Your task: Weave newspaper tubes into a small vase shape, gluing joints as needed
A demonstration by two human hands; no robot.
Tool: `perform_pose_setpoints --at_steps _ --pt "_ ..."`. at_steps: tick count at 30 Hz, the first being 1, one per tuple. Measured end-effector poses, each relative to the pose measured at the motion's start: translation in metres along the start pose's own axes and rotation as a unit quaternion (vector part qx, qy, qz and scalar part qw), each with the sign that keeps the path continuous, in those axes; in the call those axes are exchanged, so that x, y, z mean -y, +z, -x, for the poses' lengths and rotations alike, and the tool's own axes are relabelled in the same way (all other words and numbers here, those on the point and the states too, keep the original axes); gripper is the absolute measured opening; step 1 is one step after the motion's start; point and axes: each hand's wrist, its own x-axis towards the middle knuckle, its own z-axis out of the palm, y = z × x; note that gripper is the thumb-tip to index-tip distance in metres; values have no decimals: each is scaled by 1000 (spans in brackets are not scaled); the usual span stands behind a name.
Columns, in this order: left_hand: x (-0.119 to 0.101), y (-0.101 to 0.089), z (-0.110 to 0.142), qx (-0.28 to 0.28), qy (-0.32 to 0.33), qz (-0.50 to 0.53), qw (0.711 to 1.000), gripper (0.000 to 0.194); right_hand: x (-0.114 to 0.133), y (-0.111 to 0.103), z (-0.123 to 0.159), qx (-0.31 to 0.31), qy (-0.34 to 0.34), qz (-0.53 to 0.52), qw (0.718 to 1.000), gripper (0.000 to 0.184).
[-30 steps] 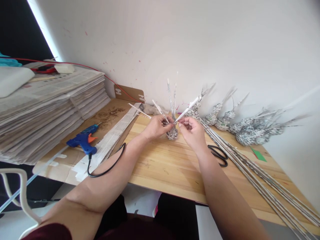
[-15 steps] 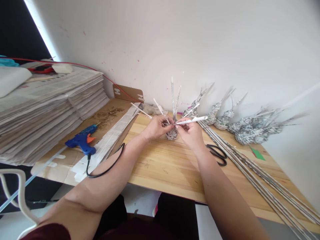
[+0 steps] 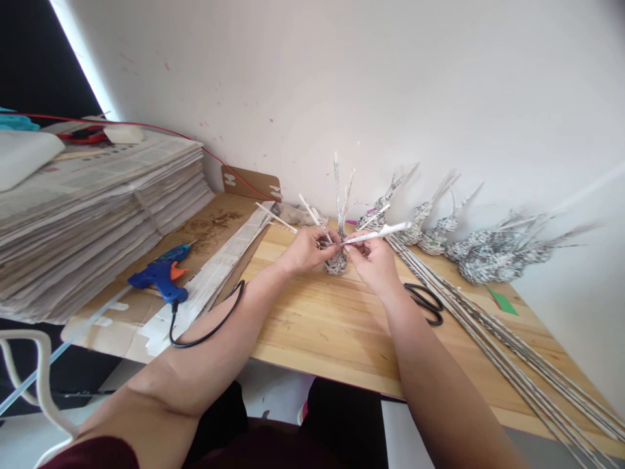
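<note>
A small woven newspaper piece [image 3: 336, 264] stands on the wooden table, with several rolled-paper spokes sticking up and out of it. My left hand [image 3: 310, 247] is closed on its upper left side, fingers pinching near the rim. From the right, my right hand [image 3: 374, 260] pinches a white rolled paper tube [image 3: 383, 232] close to where it meets the woven piece. The fingertips of both hands nearly touch there. My fingers hide much of the weave's top.
Long paper tubes [image 3: 488, 332] lie along the right, beside black-handled scissors [image 3: 424, 303]. Several woven pieces [image 3: 493, 254] line the wall. On the left are a blue glue gun [image 3: 161, 275], newspaper strips [image 3: 215, 280] on cardboard, and a tall newspaper stack [image 3: 107, 215].
The free end of the white tube in my right hand has swung slightly up and to the right. Both hands stay almost in place.
</note>
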Motion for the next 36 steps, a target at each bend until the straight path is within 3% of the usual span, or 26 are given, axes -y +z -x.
perform_pose_setpoints --at_steps 9,14,19,27,30,36 --pt "1 -1 0 -19 2 -57 998 16 2 1 2 -19 -8 -28 999 14" --pt "3 -2 0 -20 8 -49 999 19 1 1 1 -52 16 15 998 23" --pt "5 -5 0 8 27 -44 999 23 -13 6 2 30 63 42 997 46" --pt "4 -6 1 38 75 -71 994 31 -10 12 1 67 68 -19 995 43" --pt "4 -5 1 12 99 -95 990 33 -10 11 1 44 85 -34 995 38" --pt "5 -7 1 -93 138 -201 965 37 -15 12 1 26 131 -49 990 28"
